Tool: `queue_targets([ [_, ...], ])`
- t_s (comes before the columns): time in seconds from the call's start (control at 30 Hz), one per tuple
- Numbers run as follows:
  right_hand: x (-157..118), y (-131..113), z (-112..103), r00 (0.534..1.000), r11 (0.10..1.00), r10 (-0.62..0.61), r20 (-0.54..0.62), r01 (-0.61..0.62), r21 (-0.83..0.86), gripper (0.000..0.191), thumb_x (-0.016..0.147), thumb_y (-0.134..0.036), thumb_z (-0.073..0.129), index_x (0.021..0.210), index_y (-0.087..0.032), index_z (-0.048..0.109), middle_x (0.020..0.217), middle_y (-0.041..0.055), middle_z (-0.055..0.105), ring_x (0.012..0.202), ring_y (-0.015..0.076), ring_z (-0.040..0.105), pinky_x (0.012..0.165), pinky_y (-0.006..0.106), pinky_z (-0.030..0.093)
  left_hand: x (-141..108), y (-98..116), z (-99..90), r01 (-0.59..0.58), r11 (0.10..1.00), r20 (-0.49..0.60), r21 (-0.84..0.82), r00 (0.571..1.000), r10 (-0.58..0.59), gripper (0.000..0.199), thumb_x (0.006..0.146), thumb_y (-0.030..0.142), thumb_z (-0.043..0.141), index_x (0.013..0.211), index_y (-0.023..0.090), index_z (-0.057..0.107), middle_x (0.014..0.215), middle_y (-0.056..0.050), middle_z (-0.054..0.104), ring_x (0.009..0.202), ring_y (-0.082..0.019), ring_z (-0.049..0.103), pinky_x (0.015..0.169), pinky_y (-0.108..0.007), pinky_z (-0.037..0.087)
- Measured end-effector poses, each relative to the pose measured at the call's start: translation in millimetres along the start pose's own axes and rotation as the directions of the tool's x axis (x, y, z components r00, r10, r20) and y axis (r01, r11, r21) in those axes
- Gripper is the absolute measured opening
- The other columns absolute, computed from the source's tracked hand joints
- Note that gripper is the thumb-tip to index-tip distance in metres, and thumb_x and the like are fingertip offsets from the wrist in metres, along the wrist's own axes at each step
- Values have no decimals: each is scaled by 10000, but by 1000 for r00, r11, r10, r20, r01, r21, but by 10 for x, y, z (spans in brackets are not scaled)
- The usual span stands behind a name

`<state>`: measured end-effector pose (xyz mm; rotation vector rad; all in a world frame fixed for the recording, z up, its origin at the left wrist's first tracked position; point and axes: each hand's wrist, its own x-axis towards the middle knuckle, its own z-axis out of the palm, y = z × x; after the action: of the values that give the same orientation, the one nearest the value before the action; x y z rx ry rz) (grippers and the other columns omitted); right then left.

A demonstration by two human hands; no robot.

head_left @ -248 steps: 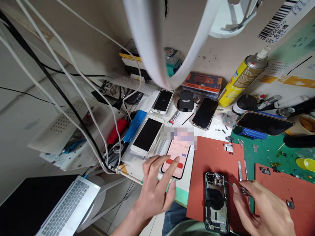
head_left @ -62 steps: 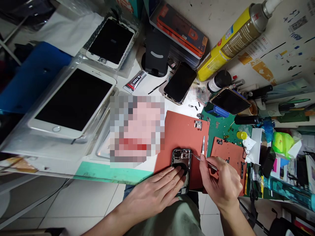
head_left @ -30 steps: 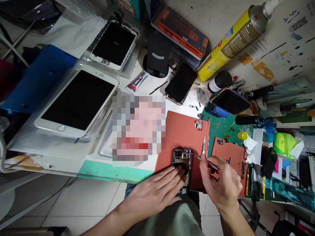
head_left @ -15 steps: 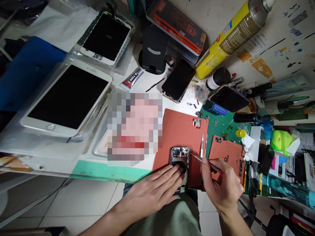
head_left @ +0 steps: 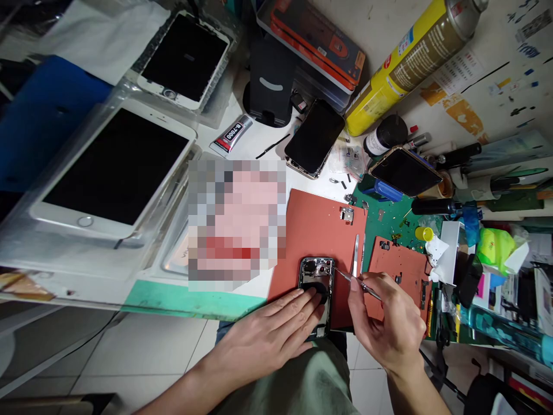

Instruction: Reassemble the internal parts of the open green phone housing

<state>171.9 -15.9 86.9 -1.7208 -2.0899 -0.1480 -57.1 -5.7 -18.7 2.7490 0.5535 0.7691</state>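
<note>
An opened phone housing [head_left: 327,300], its inside showing, lies at the front edge of a reddish-brown mat [head_left: 317,225]. My left hand [head_left: 276,325] rests flat across its lower part, fingers stretched out and side by side, over a round black piece [head_left: 320,290]. Pinched in the fingers of my right hand [head_left: 389,323] is a slim metal pick [head_left: 367,288]. Its thin tip meets the housing's upper right edge; I cannot tell whether it touches. Tweezers [head_left: 356,253] lie on the mat just beyond that hand. A small metal part [head_left: 347,215] sits near the mat's far corner.
A second mat [head_left: 401,262] with small parts lies at right on a green mat [head_left: 391,216]. Behind stand a dark-screened phone [head_left: 314,138], a glue tube [head_left: 232,135] and a yellow spray can [head_left: 397,75]. Bagged white-framed screens [head_left: 116,167] fill the left. A blurred-out patch hides items mid-table.
My right hand has shifted slightly left and up, the pick's tip staying by the housing's edge. My left hand stays on the housing. The view has turned a little.
</note>
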Motion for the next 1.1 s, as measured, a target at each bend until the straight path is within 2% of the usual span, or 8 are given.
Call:
queue_targets([
  [0.2, 6, 36, -65, 996, 997, 4, 86, -10, 72, 201, 998, -53, 685, 1157, -170, 646, 941, 68, 760, 839, 193, 756, 730, 327, 640, 7, -8, -10, -6, 1000, -4, 3, 1000, 6, 472, 1096, 493, 642, 1400, 141, 728, 1470, -84, 743, 1376, -237, 673, 1406, -452, 262],
  [0.4, 34, 50, -52, 1000, 1000, 8, 26, -8, 8, 178, 993, -60, 754, 1014, -180, 624, 734, -30, 692, 574, 103, 596, 587, 258, 520, 8, -14, -14, -7, 1000, 6, 0, 1000, 7, 507, 1106, 479, 631, 1465, 125, 686, 1508, -85, 721, 1406, -242, 658, 1397, -449, 286],
  [0.57, 35, 50, -47, 999, 1000, 12, 35, -12, -5, 164, 992, -73, 764, 1015, -167, 631, 741, -19, 688, 597, 106, 605, 608, 261, 512, -4, -7, -12, -7, 1000, 11, 4, 1000, 7, 521, 1100, 489, 638, 1470, 124, 680, 1522, -92, 711, 1411, -243, 655, 1372, -439, 341],
  [0.7, 51, 15, -24, 1000, 999, 11, 29, -13, 47, 196, 978, -30, 748, 1020, -173, 621, 758, -2, 687, 619, 118, 601, 610, 265, 520, -6, 0, -12, 1, 1000, 17, 5, 1000, -1, 513, 1087, 498, 659, 1452, 139, 695, 1514, -90, 716, 1408, -235, 655, 1362, -421, 360],
  [0.87, 55, -13, 19, 1000, 999, 6, 1, -6, 50, 272, 930, 17, 786, 1010, -178, 612, 709, -21, 656, 575, 105, 549, 597, 255, 511, 16, -5, -10, -3, 1000, -3, 5, 1000, 3, 477, 1101, 491, 636, 1411, 138, 724, 1474, -63, 746, 1364, -223, 678, 1390, -430, 307],
  [1.1, 63, 4, 62, 1000, 1000, 1, -24, -1, 1, 209, 998, -58, 746, 1008, -203, 598, 671, -62, 611, 533, 89, 536, 561, 242, 489, 9, 0, -8, 3, 1000, -5, 6, 1000, -3, 468, 1112, 481, 620, 1418, 140, 716, 1452, -61, 758, 1338, -218, 700, 1407, -439, 263],
])
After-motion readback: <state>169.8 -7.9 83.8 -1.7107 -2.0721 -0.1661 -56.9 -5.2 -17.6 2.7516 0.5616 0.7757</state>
